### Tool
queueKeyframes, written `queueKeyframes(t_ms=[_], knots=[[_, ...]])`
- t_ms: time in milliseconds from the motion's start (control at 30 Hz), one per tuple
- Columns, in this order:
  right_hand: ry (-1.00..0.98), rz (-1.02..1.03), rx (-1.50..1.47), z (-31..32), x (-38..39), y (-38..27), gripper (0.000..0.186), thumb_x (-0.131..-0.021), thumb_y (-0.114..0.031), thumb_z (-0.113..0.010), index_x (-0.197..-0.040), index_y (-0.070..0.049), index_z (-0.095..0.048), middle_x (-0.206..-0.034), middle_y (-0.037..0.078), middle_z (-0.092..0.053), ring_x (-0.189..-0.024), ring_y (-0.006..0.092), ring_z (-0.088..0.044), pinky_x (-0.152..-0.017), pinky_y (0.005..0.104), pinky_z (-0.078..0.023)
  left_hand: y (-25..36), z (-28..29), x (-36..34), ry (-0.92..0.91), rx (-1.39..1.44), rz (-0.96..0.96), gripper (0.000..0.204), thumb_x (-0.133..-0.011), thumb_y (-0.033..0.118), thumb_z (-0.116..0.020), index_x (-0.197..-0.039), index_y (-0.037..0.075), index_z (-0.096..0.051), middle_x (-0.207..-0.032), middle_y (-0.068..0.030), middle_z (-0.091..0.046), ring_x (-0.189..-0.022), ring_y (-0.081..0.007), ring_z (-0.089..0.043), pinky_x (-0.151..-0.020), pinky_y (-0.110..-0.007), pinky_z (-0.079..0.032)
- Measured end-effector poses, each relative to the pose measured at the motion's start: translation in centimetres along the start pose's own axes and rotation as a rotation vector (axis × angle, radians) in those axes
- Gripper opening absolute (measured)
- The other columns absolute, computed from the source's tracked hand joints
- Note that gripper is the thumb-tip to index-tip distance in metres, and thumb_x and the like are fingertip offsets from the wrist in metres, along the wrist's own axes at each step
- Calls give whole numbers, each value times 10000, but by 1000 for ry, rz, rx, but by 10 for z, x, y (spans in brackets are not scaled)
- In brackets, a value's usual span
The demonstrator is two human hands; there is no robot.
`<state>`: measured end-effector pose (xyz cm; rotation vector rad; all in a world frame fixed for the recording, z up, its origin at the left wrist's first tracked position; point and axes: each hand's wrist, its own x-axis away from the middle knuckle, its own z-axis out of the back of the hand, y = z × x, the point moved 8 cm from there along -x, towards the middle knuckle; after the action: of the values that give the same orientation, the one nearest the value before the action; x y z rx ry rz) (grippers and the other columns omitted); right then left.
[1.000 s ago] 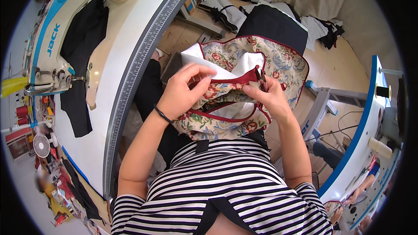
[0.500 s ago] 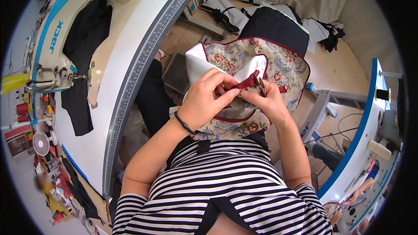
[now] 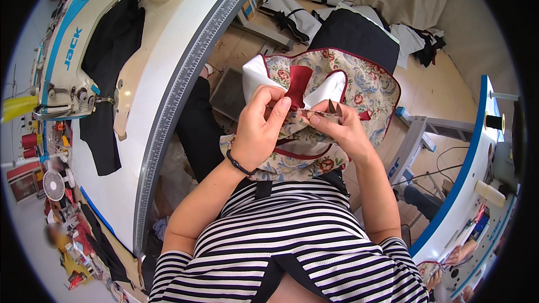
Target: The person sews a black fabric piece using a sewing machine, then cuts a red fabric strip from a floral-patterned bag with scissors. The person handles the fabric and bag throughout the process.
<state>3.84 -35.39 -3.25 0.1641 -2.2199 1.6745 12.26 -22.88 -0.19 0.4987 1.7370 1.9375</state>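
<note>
My left hand (image 3: pixel 258 126) pinches a dark red fabric strip (image 3: pixel 300 81), which stands up above my thumb. My right hand (image 3: pixel 342 129) holds dark thread snips (image 3: pixel 333 109), blades pointing up, and grips a folded floral edge beside the strip between thumb and fingers. Both hands work over a floral tapestry piece (image 3: pixel 368 92) with red binding and white backing (image 3: pixel 254 77), lying across my lap. Part of the strip's lower end is hidden by my fingers.
A sewing machine (image 3: pixel 70 50) with black cloth (image 3: pixel 112 39) is on the left table, edged by a ruler (image 3: pixel 185 56). Fabric bundles (image 3: pixel 286 14) lie ahead. A blue-edged table (image 3: pixel 480 126) and grey metal stand (image 3: pixel 415 129) are at right, with another person's hand (image 3: pixel 456 255) beyond.
My left hand has moved rightward and closed on the red binding. The red strip, earlier lying along the folded edge, now sticks upward. My right hand keeps the snips.
</note>
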Motion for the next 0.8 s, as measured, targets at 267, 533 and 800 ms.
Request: queueKeyframes(t_ms=[267,533,800], knots=[[108,19,9,14,-6,8,172,-842,-170,-646,-949,-38,-628,-852,-9,-629,-797,42,-548,-729,211,-429,2,-9,0,-147,-5,201,181,-943,174,-513,-931,-7,-501,-707,-34,-577,-575,-90,-528,-542,-227,-433],[249,182,109,16,29,-43,344,-993,-305,-333,-991,-30,-540,-683,-24,-456,-557,36,-366,-503,181,-290,0,-5,-2,-56,89,224,175,-947,172,-511,-968,-1,-499,-722,-30,-573,-575,-70,-553,-519,-199,-439],[-129,-114,-255,-36,21,1,352,-999,-347,-345,-961,-38,-510,-586,-58,-316,-474,30,-239,-422,192,-202,4,-3,-3,-9,50,134,188,-945,184,-511,-994,4,-491,-717,-51,-589,-576,-93,-569,-536,-230,-460]])
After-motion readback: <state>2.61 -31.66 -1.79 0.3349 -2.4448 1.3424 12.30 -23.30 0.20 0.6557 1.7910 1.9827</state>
